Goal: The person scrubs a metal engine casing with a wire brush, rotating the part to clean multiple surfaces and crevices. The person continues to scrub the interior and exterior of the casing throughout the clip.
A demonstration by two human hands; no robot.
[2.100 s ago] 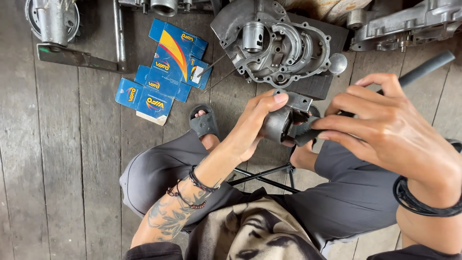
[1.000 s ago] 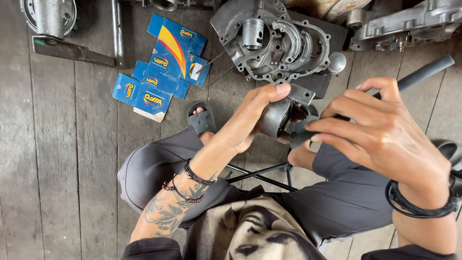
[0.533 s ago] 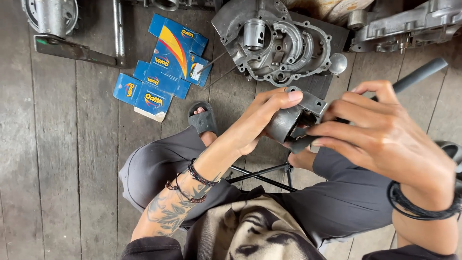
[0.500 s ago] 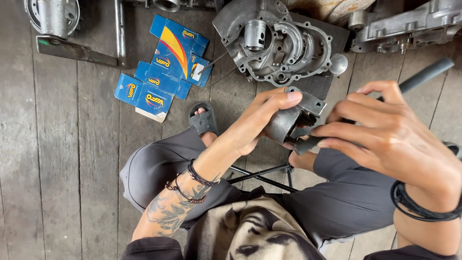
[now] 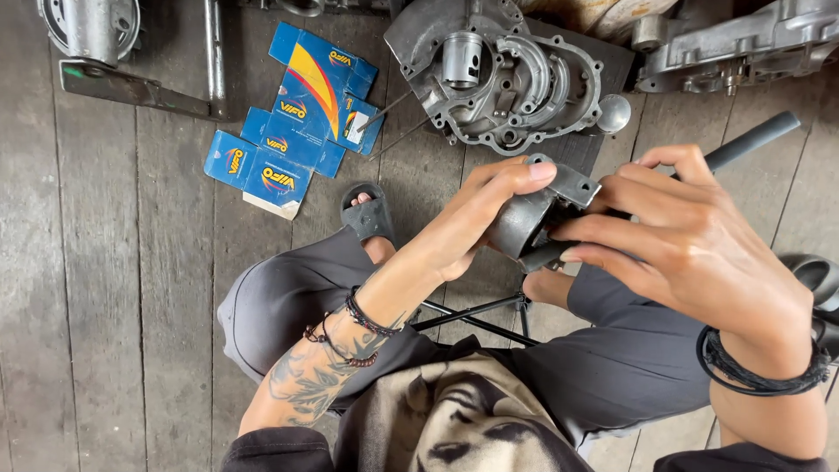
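The left hand (image 5: 476,223) was curled round a dark grey metal part (image 5: 524,218), a short cylinder with a flat lug at its top; the fingers lay over the upper side with the index fingertip stretched toward the lug, and the thumb was hidden beneath, so the grasp was closed but not clenched. The right hand (image 5: 690,245) met the same part from the other side, fingers half bent and spread, the thumb and first fingers pinching a dark rod-like tool (image 5: 747,142) whose handle ran up and away to the right; its near end was hidden between the hand and the part. The part was held in the air above the person's knees, over a folding stool frame (image 5: 489,315). Beyond it on the plank floor (image 5: 105,288) lay an open engine casing (image 5: 498,79) on a dark board, just beyond the hands, and to the left a cluster of flattened blue and yellow cardboard boxes (image 5: 293,118). A sandalled foot (image 5: 367,214) rested near the boxes.
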